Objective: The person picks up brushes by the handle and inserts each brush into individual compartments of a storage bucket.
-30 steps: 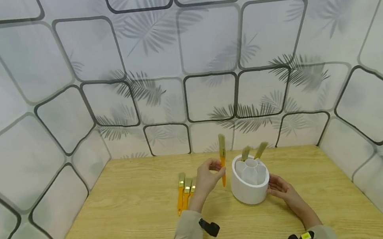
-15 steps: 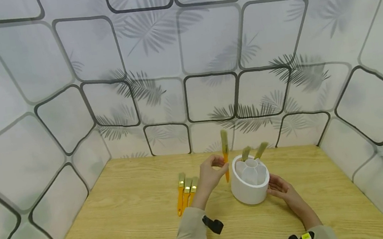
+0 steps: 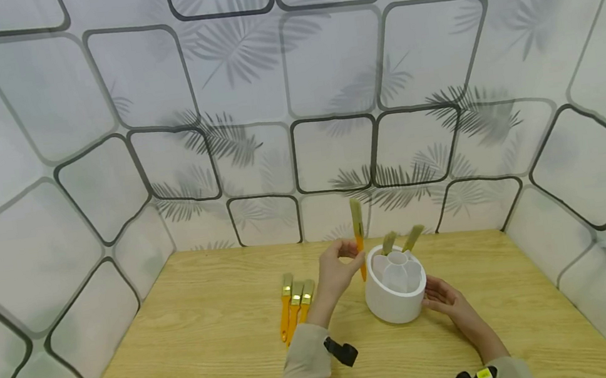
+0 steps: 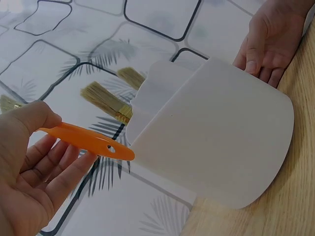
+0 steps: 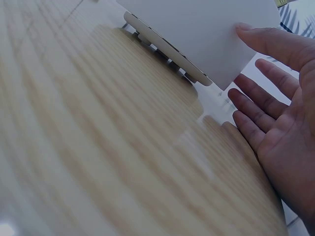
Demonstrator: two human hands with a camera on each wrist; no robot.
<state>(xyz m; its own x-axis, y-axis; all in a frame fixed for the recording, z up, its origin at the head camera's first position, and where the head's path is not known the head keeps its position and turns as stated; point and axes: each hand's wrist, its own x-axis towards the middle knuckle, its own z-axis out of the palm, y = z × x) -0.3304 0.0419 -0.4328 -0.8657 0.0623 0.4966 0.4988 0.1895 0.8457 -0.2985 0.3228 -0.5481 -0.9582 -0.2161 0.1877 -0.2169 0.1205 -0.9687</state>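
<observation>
Left hand [image 3: 341, 272] is pinching an orange-handled brush [image 3: 359, 232] by its handle, bristles up, just beside the white holder [image 3: 393, 305]; this grip is apparently keeping the handle's lower end free and is matching the two brushes [image 3: 389, 242] standing bristles-up inside. Right hand [image 3: 455, 310] is resting unclenched against the holder's right side, thumb touching, probably steadying it. Three more brushes [image 3: 296, 301] are lying together on the wood-grain bench [image 3: 198, 309], seemingly within left-hand reach. Pale covering [image 3: 329, 59], patterned with rounded squares and fronds, is rising behind and on both sides.
</observation>
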